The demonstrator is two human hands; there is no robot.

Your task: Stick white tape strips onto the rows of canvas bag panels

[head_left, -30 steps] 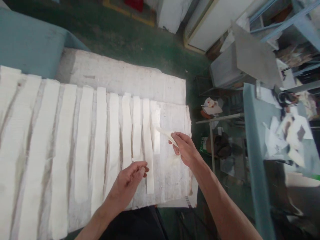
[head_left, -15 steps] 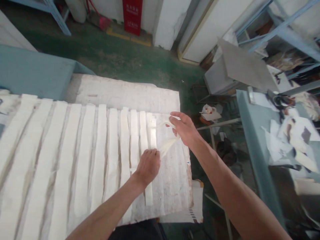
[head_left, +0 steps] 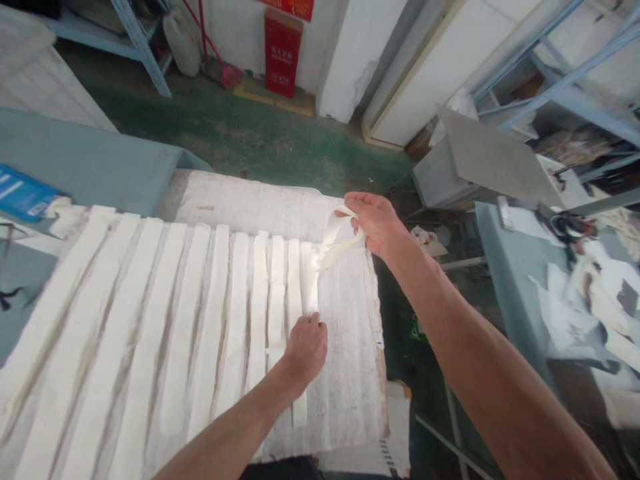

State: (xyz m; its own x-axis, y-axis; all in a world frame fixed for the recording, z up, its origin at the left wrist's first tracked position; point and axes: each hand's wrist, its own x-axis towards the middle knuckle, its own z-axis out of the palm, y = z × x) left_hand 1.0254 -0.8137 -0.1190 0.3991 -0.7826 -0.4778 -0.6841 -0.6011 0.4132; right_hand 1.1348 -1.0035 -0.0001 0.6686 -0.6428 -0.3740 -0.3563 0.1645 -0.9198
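Off-white strips (head_left: pixel 195 320) of what looks like fabric lie side by side across a white-coated board (head_left: pixel 345 373). At the right end of the row, my right hand (head_left: pixel 377 223) pinches the far end of a thin white strip (head_left: pixel 333 243), lifting it off the board in a loose, twisted fold. My left hand (head_left: pixel 307 343) is closed, knuckles up, at the near part of this strip, low against the board. Its fingertips are partly hidden. Between the hands the strip lies partly against the last strips of the row.
A blue-green table (head_left: pixel 90 147) with a blue packet (head_left: pixel 25 193) adjoins the board at the far left. On the right, another blue-green table (head_left: pixel 505 267) carries white scraps (head_left: pixel 565 300). A red box (head_left: pixel 283 53) stands by the far wall on the green floor (head_left: pixel 280 147).
My right hand has moved away from me, drawing the strip's far end out. My left hand has slid slightly nearer. The view has shifted, bringing the blue packet in.
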